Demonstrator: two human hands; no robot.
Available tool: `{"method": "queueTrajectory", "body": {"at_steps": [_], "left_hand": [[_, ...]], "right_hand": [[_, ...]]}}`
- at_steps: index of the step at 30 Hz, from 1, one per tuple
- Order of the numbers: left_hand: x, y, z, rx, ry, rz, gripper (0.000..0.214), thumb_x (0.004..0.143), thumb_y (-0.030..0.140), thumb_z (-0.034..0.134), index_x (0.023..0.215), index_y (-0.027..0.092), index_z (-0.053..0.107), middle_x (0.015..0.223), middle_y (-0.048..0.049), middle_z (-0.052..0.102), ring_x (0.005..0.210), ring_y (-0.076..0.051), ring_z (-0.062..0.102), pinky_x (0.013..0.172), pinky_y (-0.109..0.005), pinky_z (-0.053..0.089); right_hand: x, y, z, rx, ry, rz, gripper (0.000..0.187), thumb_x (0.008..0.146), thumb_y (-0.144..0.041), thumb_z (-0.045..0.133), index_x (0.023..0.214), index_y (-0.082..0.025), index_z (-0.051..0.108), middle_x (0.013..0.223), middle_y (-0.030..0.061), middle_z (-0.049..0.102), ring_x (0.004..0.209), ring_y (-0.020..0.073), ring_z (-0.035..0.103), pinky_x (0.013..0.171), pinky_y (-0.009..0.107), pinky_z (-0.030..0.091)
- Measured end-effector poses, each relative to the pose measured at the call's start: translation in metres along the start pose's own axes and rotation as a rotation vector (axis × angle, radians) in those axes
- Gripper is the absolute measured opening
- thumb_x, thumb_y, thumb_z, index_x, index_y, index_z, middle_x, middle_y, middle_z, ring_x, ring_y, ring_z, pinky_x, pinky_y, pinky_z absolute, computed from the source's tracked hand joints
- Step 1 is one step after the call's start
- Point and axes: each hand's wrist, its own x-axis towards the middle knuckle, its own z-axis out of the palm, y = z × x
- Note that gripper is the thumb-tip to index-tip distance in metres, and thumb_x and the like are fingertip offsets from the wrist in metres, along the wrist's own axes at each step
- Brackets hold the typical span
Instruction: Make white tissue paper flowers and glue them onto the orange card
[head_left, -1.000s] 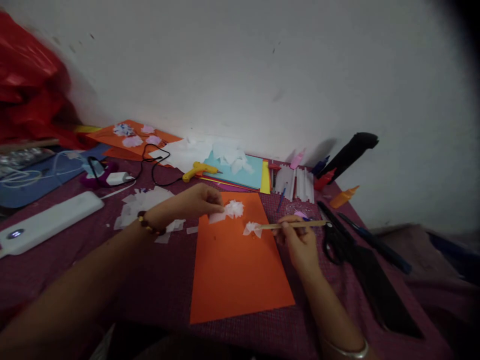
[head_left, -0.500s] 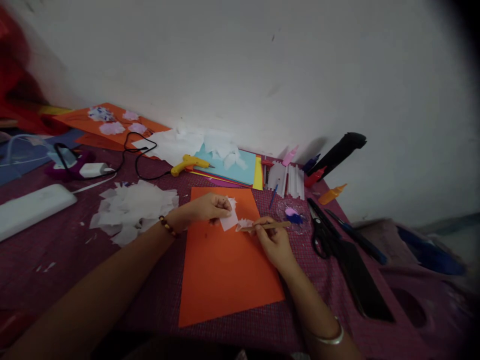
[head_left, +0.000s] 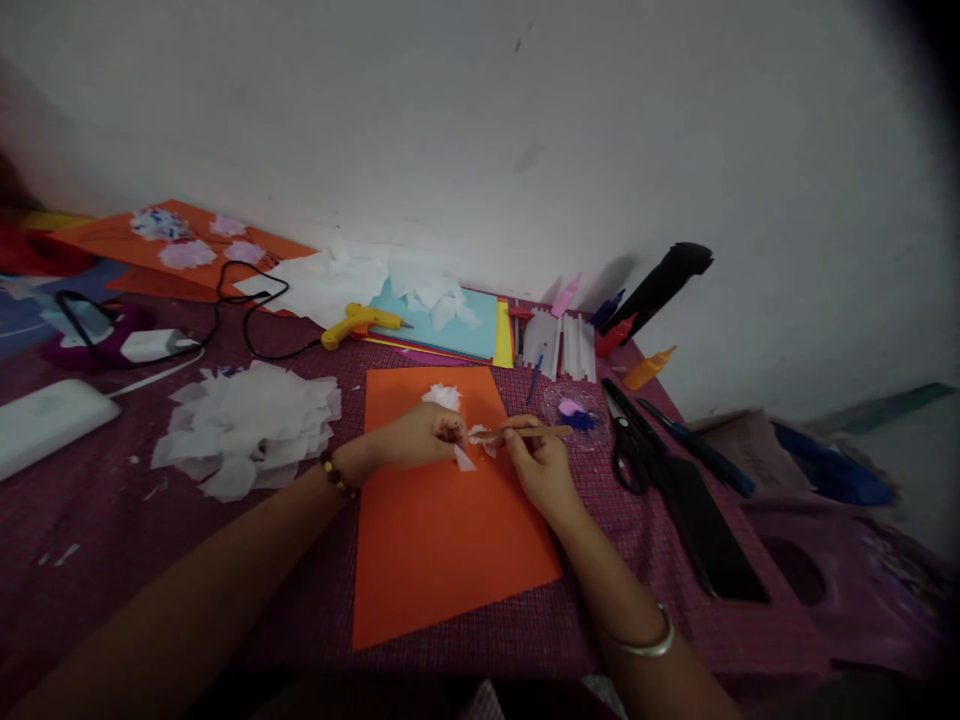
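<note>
My left hand (head_left: 420, 436) is closed, its fingertips pinching a small white tissue paper square (head_left: 464, 459) above the orange sheet (head_left: 442, 540). My right hand (head_left: 546, 476) grips a thin wooden stick (head_left: 553, 431) that points left, its tip close to the left fingertips. Around that tip is a crumpled bit of white tissue (head_left: 489, 447); whether it is stuck to the stick I cannot tell. Just beyond my left hand, a ruffled white tissue cluster (head_left: 442, 396) sits on the upper part of the orange sheet.
Left lies a pile of white tissue squares (head_left: 251, 425). Behind are a yellow glue gun (head_left: 360, 322) with black cord and coloured papers (head_left: 442, 335). To the right are glue sticks (head_left: 559, 345), a paint palette (head_left: 571, 412), scissors (head_left: 626, 450) and paint bottles (head_left: 649, 368).
My left hand has come nearer with its tissue square, uncovering the white cluster behind it. The stick's tip and the left fingertips are closer together. The whole view has shifted slightly.
</note>
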Motion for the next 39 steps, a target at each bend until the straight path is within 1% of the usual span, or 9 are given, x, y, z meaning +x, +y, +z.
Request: {"method": "queueTrajectory", "body": {"at_steps": [3, 6, 11, 14, 18, 23, 27, 32, 39], "left_hand": [[0.004, -0.003, 0.008, 0.227, 0.122, 0.084, 0.01, 0.074, 0.013, 0.053, 0.064, 0.015, 0.057, 0.065, 0.0024, 0.054, 0.061, -0.01, 0.046, 0.057, -0.021, 0.032], [0.009, -0.009, 0.012, 0.337, 0.169, 0.138, 0.016, 0.075, 0.01, 0.05, 0.062, 0.014, 0.056, 0.064, 0.0017, 0.053, 0.061, -0.01, 0.045, 0.059, -0.022, 0.032], [0.013, -0.016, 0.015, 0.277, 0.183, 0.135, 0.014, 0.076, 0.009, 0.051, 0.073, 0.014, 0.064, 0.07, 0.0001, 0.06, 0.066, -0.011, 0.051, 0.061, -0.022, 0.035], [0.015, -0.016, 0.016, 0.22, 0.198, 0.132, 0.012, 0.075, 0.009, 0.053, 0.071, 0.014, 0.063, 0.069, 0.0006, 0.06, 0.065, -0.01, 0.051, 0.06, -0.021, 0.035], [0.016, -0.013, 0.017, 0.204, 0.189, 0.118, 0.008, 0.075, 0.01, 0.057, 0.069, 0.013, 0.062, 0.067, 0.0013, 0.059, 0.063, -0.01, 0.051, 0.057, -0.02, 0.034], [0.016, -0.009, 0.017, 0.248, 0.196, 0.103, 0.012, 0.074, 0.003, 0.055, 0.071, 0.013, 0.061, 0.069, 0.0008, 0.061, 0.065, -0.01, 0.053, 0.059, -0.02, 0.036], [0.014, -0.005, 0.016, 0.271, 0.209, 0.1, 0.01, 0.074, 0.004, 0.056, 0.069, 0.012, 0.06, 0.068, -0.0001, 0.062, 0.064, -0.01, 0.052, 0.058, -0.021, 0.036], [0.015, -0.007, 0.017, 0.29, 0.234, 0.098, 0.011, 0.071, 0.003, 0.056, 0.072, 0.013, 0.061, 0.071, -0.0009, 0.063, 0.065, -0.011, 0.053, 0.059, -0.022, 0.037], [0.016, -0.009, 0.017, 0.279, 0.267, 0.124, 0.024, 0.075, -0.001, 0.042, 0.075, 0.014, 0.059, 0.076, -0.0029, 0.065, 0.07, -0.013, 0.056, 0.066, -0.025, 0.043]], "right_hand": [[0.0, 0.001, -0.001, -0.008, 0.004, -0.008, 0.009, 0.087, -0.025, 0.051, 0.081, -0.021, 0.056, 0.068, -0.0005, 0.064, 0.066, 0.0161, 0.066, 0.065, 0.027, 0.051], [0.0, 0.0, -0.003, -0.017, 0.03, 0.004, 0.009, 0.086, -0.025, 0.051, 0.082, -0.02, 0.057, 0.069, -0.0005, 0.064, 0.065, 0.0153, 0.064, 0.061, 0.025, 0.049], [-0.004, -0.007, -0.006, -0.008, 0.134, 0.033, 0.009, 0.085, -0.026, 0.052, 0.085, -0.02, 0.057, 0.063, -0.002, 0.063, 0.048, 0.0119, 0.053, 0.046, 0.022, 0.04], [-0.009, -0.011, -0.008, 0.017, 0.178, -0.004, 0.009, 0.086, -0.025, 0.05, 0.081, -0.02, 0.056, 0.059, -0.0025, 0.061, 0.045, 0.0113, 0.049, 0.043, 0.022, 0.037], [-0.014, -0.011, -0.009, -0.099, 0.09, -0.079, 0.011, 0.085, -0.02, 0.048, 0.076, -0.021, 0.056, 0.06, -0.0025, 0.058, 0.052, 0.0128, 0.054, 0.049, 0.023, 0.041], [-0.014, -0.009, -0.004, -0.278, -0.027, -0.178, 0.012, 0.087, -0.019, 0.047, 0.081, -0.021, 0.057, 0.07, 0.0, 0.06, 0.065, 0.0151, 0.059, 0.06, 0.026, 0.044], [-0.012, -0.008, -0.001, -0.413, -0.07, -0.207, 0.012, 0.088, -0.018, 0.045, 0.083, -0.021, 0.056, 0.073, 0.0002, 0.062, 0.063, 0.0148, 0.059, 0.06, 0.026, 0.042], [-0.012, -0.007, 0.001, -0.469, -0.112, -0.22, 0.014, 0.088, -0.018, 0.044, 0.084, -0.022, 0.057, 0.076, 0.0014, 0.065, 0.067, 0.0162, 0.062, 0.062, 0.026, 0.044], [-0.016, -0.016, 0.004, -0.623, -0.129, -0.257, 0.015, 0.089, -0.016, 0.044, 0.09, -0.022, 0.058, 0.082, 0.0039, 0.067, 0.072, 0.018, 0.065, 0.065, 0.027, 0.046]]}}
